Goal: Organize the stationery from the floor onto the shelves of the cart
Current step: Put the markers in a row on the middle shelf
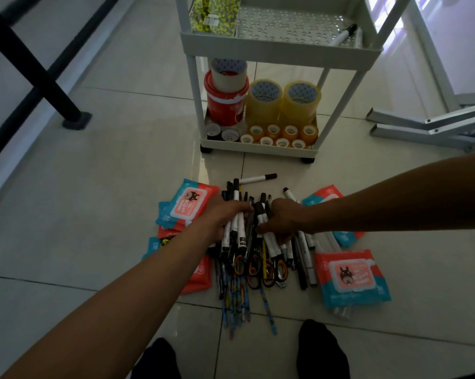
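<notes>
A pile of markers, pens, patterned pencils and orange-handled scissors lies on the tiled floor in front of a white cart. My left hand grips a bunch of white-and-black markers at the pile's left. My right hand is curled over markers at the pile's middle. Wet-wipe packs lie on both sides, one at the right and one at the left. One marker lies on the cart's upper shelf.
The cart's bottom shelf holds large tape rolls, a red roll and several small rolls. A yellow-patterned box sits on the upper shelf. A black table leg stands left, grey metal frames right. My feet are below.
</notes>
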Demonstrator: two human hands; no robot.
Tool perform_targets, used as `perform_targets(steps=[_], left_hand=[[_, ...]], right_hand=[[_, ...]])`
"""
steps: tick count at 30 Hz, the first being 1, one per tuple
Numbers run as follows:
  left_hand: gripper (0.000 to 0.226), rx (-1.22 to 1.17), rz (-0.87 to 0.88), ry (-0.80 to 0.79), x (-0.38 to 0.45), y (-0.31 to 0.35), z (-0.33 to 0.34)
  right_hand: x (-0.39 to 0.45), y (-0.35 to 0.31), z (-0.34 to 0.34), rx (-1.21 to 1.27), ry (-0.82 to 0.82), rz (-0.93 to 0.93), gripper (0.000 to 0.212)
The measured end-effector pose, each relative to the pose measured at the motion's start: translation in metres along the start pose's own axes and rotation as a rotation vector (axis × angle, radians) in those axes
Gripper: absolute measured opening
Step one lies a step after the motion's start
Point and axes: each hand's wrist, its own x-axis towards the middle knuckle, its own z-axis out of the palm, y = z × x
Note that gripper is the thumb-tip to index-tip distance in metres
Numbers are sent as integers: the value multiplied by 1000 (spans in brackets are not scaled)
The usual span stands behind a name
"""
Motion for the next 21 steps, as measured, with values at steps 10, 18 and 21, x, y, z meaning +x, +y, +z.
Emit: perform_targets(steps=[10, 18, 21], left_hand=[[82, -65, 39, -80, -6, 0, 3], [69, -114, 76, -241, -11, 7, 2], [24, -186, 31, -213, -8, 4, -2]], right_hand=[[-13, -15, -32, 316, -34, -96, 25], [-30, -70, -68, 240, -357, -135, 25], [-23, -70, -67, 199, -259, -147, 25]])
